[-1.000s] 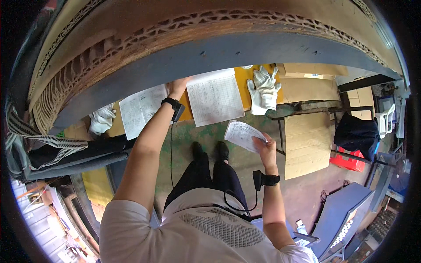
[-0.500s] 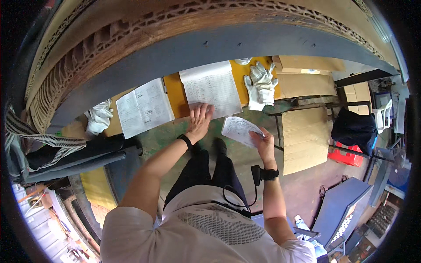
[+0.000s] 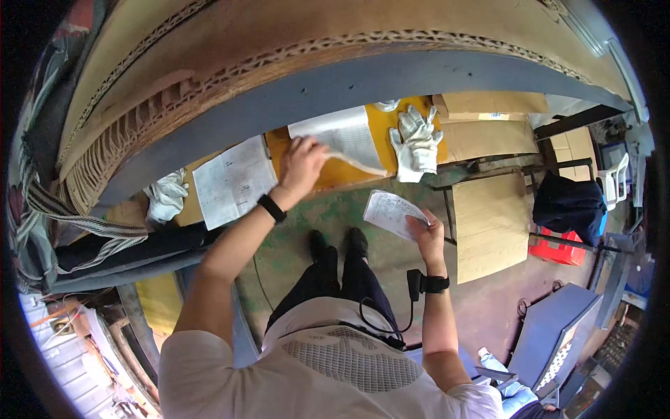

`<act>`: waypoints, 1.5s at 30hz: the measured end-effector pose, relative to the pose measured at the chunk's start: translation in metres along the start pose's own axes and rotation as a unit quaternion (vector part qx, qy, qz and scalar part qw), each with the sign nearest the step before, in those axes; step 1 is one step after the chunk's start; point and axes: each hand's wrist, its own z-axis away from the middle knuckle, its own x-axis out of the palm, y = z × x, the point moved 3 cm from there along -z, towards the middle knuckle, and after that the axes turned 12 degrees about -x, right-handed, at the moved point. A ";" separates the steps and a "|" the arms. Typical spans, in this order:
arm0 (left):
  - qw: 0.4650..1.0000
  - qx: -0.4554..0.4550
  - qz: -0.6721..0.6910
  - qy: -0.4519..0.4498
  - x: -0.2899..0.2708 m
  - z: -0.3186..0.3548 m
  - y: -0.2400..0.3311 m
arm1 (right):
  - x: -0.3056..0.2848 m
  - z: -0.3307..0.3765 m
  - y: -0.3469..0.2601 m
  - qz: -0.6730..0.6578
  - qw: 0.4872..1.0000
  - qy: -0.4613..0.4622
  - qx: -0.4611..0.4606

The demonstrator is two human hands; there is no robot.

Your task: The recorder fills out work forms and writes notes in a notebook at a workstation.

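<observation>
My left hand [image 3: 303,166] has its fingers closed on the lower edge of a printed sheet [image 3: 342,136], which curls up off the yellow table [image 3: 279,150]. In my right hand [image 3: 428,236] is a smaller slip of paper [image 3: 392,212] with handwriting on it, held by one end over the floor. Left of my left hand, an open paper with a centre crease [image 3: 236,180] lies flat. White work gloves [image 3: 417,148] rest on the table to the right of the sheet. Another bundle of white gloves [image 3: 167,195] sits at the left end.
A grey beam [image 3: 279,98] edged with cardboard [image 3: 419,38] crosses above the table. Cardboard sheets [image 3: 490,227] lie on a frame at the right, beside a dark cloth [image 3: 569,209] and a red stool [image 3: 558,248]. A grey cabinet [image 3: 555,335] stands lower right.
My left hand has gone from resting flat on the printed sheet to gripping its lower edge, lifting it and curling it leftward. The right hand still holds the slip.
</observation>
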 end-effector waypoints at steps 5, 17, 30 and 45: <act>0.981 -0.173 0.075 -0.043 0.001 -0.081 -0.079 | -0.004 0.002 -0.007 0.013 0.999 0.021 0.024; 0.891 -0.376 0.231 -0.110 0.007 -0.096 -0.206 | -0.031 0.011 -0.006 0.041 0.998 0.039 0.036; 0.939 -0.249 0.206 -0.116 -0.030 -0.060 -0.121 | -0.023 0.000 0.005 -0.009 0.999 0.020 0.042; 0.974 0.089 -0.135 -0.156 0.051 0.067 -0.019 | 0.070 -0.040 0.046 -0.138 0.955 -0.218 0.145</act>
